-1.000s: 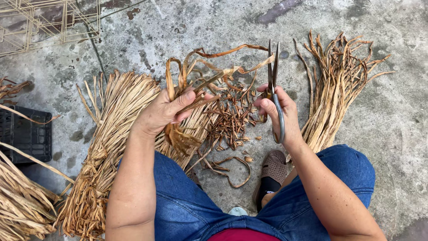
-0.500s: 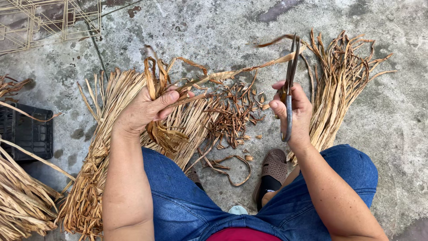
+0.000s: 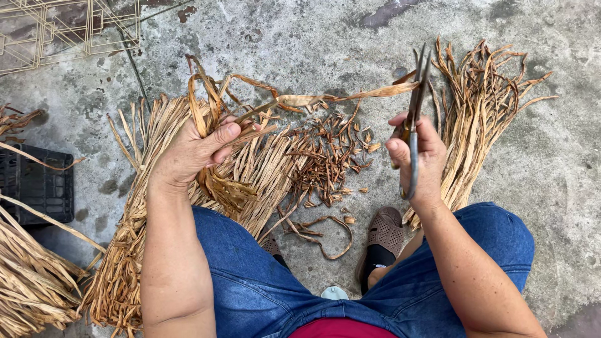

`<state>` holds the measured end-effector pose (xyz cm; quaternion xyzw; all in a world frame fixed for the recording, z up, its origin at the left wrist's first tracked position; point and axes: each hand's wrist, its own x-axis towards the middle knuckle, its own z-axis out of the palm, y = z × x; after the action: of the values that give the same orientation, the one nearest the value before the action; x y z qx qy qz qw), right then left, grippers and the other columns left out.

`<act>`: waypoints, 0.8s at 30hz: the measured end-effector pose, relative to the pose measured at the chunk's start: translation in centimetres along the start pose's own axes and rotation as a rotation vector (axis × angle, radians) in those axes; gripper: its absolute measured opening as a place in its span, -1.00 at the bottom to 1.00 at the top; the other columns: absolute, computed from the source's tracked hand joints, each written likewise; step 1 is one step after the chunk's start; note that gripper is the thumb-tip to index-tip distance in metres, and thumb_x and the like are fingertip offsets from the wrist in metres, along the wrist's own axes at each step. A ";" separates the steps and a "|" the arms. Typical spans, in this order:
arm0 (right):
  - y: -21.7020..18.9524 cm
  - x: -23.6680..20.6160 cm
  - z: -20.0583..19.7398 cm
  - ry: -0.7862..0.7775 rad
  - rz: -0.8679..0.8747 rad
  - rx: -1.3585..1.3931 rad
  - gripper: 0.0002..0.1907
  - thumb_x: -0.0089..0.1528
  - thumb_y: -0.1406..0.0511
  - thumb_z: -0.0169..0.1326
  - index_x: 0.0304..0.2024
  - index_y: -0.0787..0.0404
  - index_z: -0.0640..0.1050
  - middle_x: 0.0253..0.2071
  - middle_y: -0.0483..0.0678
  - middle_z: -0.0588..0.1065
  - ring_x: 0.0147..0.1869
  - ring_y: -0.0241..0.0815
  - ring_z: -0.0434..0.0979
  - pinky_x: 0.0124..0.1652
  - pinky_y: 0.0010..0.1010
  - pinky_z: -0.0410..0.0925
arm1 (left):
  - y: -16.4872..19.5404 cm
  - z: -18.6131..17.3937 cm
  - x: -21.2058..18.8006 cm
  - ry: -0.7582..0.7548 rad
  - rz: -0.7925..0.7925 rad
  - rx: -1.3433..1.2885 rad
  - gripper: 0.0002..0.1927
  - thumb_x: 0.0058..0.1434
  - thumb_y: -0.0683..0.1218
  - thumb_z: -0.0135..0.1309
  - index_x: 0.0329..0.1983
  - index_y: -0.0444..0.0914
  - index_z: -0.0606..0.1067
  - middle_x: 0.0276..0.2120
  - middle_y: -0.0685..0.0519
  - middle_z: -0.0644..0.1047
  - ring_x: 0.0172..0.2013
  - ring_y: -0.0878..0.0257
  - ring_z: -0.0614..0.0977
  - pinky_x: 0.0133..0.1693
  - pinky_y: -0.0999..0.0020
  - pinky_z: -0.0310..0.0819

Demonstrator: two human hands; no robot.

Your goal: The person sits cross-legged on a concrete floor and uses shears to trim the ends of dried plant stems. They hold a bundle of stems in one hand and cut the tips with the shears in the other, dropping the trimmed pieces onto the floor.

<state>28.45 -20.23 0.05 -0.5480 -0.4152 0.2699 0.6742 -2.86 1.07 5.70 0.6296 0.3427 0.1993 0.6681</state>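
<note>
My left hand [image 3: 195,150] grips a bunch of dried brown leaf strips [image 3: 294,100], one strip stretching right toward the scissors. My right hand [image 3: 418,156] holds grey metal scissors [image 3: 414,119] upright, blades pointing away from me, their tips touching the far end of that strip. A big pile of tan dried strips [image 3: 163,206] lies under my left hand. Between my hands, small cut-off scraps [image 3: 328,159] are scattered on the concrete. A second bundle of strips [image 3: 482,119] lies right of my right hand.
I sit on a concrete floor [image 3: 300,44] in blue jeans with brown sandals [image 3: 382,238]. A black plastic crate [image 3: 31,188] stands at the left, more dried strips [image 3: 31,281] at lower left. A wire frame [image 3: 69,28] lies at upper left.
My left hand has moved left, drawing the held strips out. My right hand with the scissors has shifted right and raised slightly, the strip now stretched between both hands.
</note>
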 end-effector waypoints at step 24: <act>-1.7 -1.4 2.5 -0.608 0.333 -0.410 -0.37 -0.01 0.05 0.40 0.05 0.17 0.61 -0.43 -0.20 0.45 -0.36 -0.39 0.38 -0.35 -0.50 0.32 | -0.4 4.0 1.4 -0.090 -0.009 0.576 -0.58 0.27 0.17 0.15 0.10 -0.09 0.62 -0.67 0.18 0.33 -0.58 0.39 0.36 -0.52 0.36 0.31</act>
<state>25.40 -20.54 1.50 -0.6262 -0.5464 0.4367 0.3445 0.87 -0.89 4.89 0.8000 0.3580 0.0627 0.4774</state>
